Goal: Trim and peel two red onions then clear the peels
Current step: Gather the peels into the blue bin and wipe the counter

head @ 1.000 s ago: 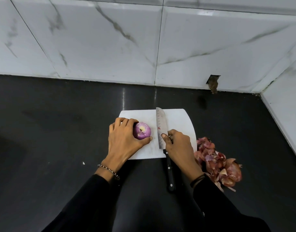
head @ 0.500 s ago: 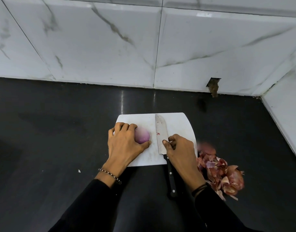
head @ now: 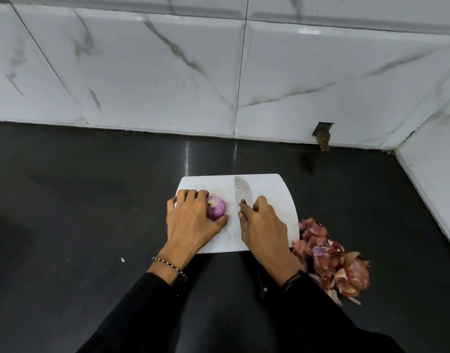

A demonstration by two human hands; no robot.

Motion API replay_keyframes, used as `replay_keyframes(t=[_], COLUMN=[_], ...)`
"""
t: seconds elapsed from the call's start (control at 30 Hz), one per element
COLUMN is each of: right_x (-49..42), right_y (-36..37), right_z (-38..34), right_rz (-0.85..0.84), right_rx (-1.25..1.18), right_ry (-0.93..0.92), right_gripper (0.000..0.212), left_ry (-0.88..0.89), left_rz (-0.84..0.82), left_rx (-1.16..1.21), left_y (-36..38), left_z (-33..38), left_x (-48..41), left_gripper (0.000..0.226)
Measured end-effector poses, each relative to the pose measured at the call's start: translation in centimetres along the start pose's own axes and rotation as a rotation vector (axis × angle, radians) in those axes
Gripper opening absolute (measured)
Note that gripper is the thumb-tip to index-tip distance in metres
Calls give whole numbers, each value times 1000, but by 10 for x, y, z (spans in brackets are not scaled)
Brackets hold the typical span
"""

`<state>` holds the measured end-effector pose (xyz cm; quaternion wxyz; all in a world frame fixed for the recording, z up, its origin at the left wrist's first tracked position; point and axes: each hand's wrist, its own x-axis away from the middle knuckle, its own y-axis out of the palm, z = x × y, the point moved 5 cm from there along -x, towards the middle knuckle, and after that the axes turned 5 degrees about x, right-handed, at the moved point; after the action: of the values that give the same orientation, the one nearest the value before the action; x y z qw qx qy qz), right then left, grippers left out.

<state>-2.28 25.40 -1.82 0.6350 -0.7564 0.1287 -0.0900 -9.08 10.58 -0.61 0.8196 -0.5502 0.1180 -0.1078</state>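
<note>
Black counter [head: 91, 225], white board [head: 269, 189]: left hand [head: 190, 220] grips a peeled, glossy purple onion [head: 216, 207]; right hand [head: 264, 225] grips the knife [head: 241, 191].

There is one peeled red onion [head: 215, 210], one knife [head: 242, 192] and one white cutting board [head: 269, 189]. Two hands are in view, one left hand [head: 190, 222] and one right hand [head: 264, 226]. The wrists carry two bands: one beaded bracelet [head: 170, 267] and one dark wristband [head: 291, 278]. There is one heap of onion peels [head: 332, 262] and one small white scrap [head: 122, 260].
</note>
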Motion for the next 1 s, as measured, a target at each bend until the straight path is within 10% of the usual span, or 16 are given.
replay_keyframes(t=[0.27,0.67,1.0], right_x=[7,23,53], right_y=[4,-11,0], right_z=[-13,41,62], right_rz=[104,135,311], right_rx=[138,-452,111], right_ry=[-122,189,26], right_gripper=[36,8,27], left_ry=[62,237,426], left_rz=[149,310,49], left_rx=[43,278,231], left_y=[-7,-26,24], left_z=[12,24,86], left_x=[7,24,54], left_gripper=[56,21,16])
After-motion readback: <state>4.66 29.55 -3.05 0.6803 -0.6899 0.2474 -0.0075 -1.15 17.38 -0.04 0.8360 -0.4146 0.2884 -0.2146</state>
